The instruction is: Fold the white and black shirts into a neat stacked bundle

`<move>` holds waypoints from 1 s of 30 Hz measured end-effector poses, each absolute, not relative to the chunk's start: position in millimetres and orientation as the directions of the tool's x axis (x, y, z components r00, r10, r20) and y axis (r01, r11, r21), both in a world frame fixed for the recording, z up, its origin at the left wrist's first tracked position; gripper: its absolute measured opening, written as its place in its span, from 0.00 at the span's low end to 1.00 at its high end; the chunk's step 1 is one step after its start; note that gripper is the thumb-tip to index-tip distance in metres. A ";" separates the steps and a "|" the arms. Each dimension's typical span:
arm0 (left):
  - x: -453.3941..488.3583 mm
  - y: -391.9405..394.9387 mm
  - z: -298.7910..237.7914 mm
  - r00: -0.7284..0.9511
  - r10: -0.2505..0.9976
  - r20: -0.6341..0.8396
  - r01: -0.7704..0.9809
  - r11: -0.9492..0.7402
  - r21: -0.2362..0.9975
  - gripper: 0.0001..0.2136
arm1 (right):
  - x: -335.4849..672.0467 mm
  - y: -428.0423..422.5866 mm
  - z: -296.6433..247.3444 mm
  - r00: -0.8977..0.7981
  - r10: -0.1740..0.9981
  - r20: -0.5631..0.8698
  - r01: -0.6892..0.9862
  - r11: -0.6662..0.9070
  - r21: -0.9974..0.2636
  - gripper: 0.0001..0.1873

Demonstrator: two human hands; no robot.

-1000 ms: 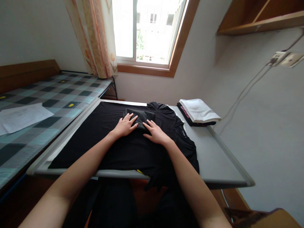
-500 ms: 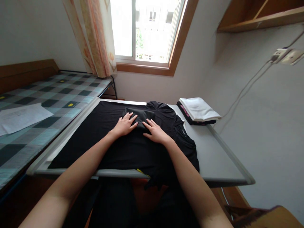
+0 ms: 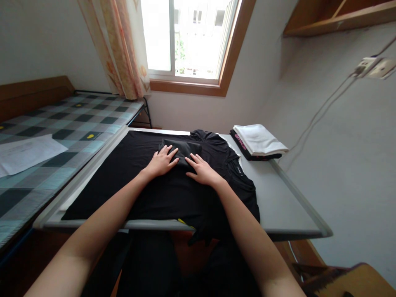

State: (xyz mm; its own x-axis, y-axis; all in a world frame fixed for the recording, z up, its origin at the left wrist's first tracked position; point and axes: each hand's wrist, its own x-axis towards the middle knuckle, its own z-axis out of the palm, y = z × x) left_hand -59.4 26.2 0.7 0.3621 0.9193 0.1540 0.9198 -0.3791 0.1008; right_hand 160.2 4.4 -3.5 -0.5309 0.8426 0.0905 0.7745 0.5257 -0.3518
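A black T-shirt [image 3: 123,177] lies spread sideways over the white table [image 3: 287,202], its neckline toward the right. On its middle is a smooth dark panel [image 3: 185,146], perhaps a print; I cannot tell exactly what it is. My left hand [image 3: 162,162] rests flat on the left part of that panel with fingers spread. On its right part my right hand [image 3: 202,169] lies palm down, fingers apart. Neither hand grips anything. One sleeve of the shirt hangs over the table's near edge, beside a small yellow strip [image 3: 185,223].
Folded clothes, a white one [image 3: 260,139] on a black one [image 3: 247,152], sit at the table's far right. A bed with a checked sheet [image 3: 93,119] and some paper [image 3: 31,152] stands left. Cables [image 3: 321,109] run down the right wall from a socket [image 3: 368,66].
Almost nothing differs. Both hands keep their places on the shirt, and the whole view has shifted very slightly.
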 end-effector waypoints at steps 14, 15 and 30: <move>-58.9 25.6 0.8 0.364 0.917 0.161 0.920 -0.381 0.089 0.28 | 159.7 2.7 -2.1 -0.528 0.845 0.083 0.788 0.524 -0.324 0.38; -59.0 25.8 0.4 0.366 0.916 0.163 0.920 -0.383 0.089 0.28 | 159.7 2.8 -2.4 -0.527 0.846 0.085 0.787 0.523 -0.327 0.38; -59.4 26.7 -0.3 0.365 0.916 0.164 0.920 -0.382 0.089 0.28 | 160.1 2.9 -3.2 -0.522 0.849 0.080 0.781 0.514 -0.354 0.38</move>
State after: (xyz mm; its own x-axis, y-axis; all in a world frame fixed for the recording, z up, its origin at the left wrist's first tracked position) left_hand -59.4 26.7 -0.3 0.3652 0.9164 0.1637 0.9197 -0.3824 0.0888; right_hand 160.1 2.9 -3.2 -0.5218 0.8493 0.0801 0.7814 0.5135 -0.3545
